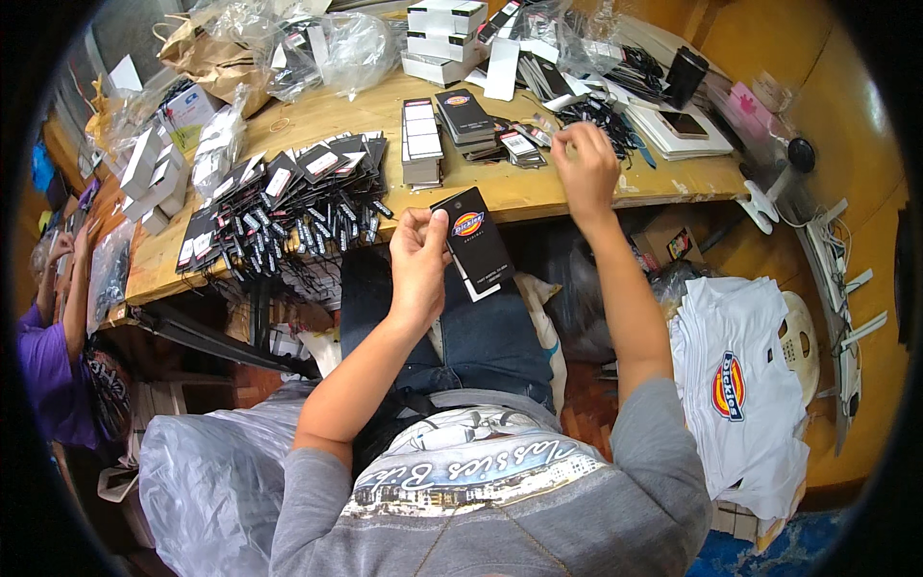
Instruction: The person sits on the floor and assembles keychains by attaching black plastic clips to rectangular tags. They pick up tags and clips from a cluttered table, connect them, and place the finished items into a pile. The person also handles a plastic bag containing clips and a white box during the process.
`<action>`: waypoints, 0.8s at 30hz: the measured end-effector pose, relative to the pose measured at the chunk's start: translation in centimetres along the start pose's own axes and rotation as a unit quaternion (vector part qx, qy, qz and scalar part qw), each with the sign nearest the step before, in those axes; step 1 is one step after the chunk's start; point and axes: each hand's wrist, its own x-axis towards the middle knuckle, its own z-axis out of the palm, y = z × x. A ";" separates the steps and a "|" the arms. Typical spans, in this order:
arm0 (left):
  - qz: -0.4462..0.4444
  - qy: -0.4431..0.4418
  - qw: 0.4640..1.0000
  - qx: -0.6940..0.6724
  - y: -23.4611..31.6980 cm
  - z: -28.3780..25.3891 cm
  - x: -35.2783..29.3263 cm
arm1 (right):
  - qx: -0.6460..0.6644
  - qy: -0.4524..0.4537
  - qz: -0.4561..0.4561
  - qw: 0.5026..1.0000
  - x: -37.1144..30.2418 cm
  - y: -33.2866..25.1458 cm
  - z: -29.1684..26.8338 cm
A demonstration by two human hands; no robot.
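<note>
My left hand (419, 267) pinches a black hang tag (486, 252) above my lap, thumb on its face. A white edge of another tag (488, 293) shows behind it. My right hand (588, 165) is raised over the table's front edge, fingers curled together; whatever they may hold is too small to make out. Just behind it lies a heap of black tag strings (610, 125). Between the hands, farther back, stand a stack of black tags (465, 117) and a stack of white-faced tags (420, 135). Several loose tags (520, 146) lie beside them.
Strung black tags (288, 192) pile along the table's left front, strings hanging over the edge. White boxes (442, 43) and clear plastic bags (356, 48) stand behind. A notebook with a phone (685, 125) lies right. White shirts (735, 356) are stacked at my right. Another person (60, 356) sits far left.
</note>
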 end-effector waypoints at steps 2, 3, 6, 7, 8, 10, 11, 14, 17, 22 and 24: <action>0.004 0.019 1.000 -0.020 -0.1 0.8 -0.1 | 0.023 0.009 -0.038 0.999 -1.2 -3.3 -1.6; 0.005 0.030 0.999 -0.034 0.1 1.4 -0.3 | 0.029 -0.003 -0.070 0.997 -1.7 -5.1 -2.5; 0.026 0.021 0.998 -0.054 -0.3 1.5 -0.5 | 0.038 -0.028 -0.148 0.988 -3.6 -8.1 -3.6; 0.039 0.010 0.997 -0.059 -0.5 1.4 -0.6 | 0.039 -0.030 -0.165 0.985 -4.0 -8.6 -3.7; 0.052 0.000 0.997 -0.065 -0.7 1.3 -0.8 | 0.049 -0.049 -0.157 0.985 -4.3 -9.1 -4.0; 0.066 -0.004 0.995 -0.073 -0.6 1.7 -1.1 | 0.093 -0.052 -0.143 0.984 -5.3 -9.2 -3.5; 0.073 -0.011 0.994 -0.078 -0.8 1.4 -1.1 | 0.104 -0.056 -0.134 0.984 -5.5 -9.4 -3.5; 0.075 -0.024 0.995 -0.054 -0.6 1.0 -1.5 | 0.112 -0.079 -0.121 0.983 -6.1 -9.7 -3.7; 0.106 0.013 0.994 0.002 -0.7 0.7 -1.4 | 0.179 -0.121 -0.103 0.971 -5.5 -10.2 -4.6; 0.103 0.002 0.995 -0.001 1.1 -0.9 -1.9 | 0.147 -0.042 0.084 0.985 -1.6 -1.9 -4.0; 0.073 -0.030 0.997 -0.003 1.4 -1.9 -1.9 | 0.056 -0.033 0.145 0.987 0.2 5.2 -2.5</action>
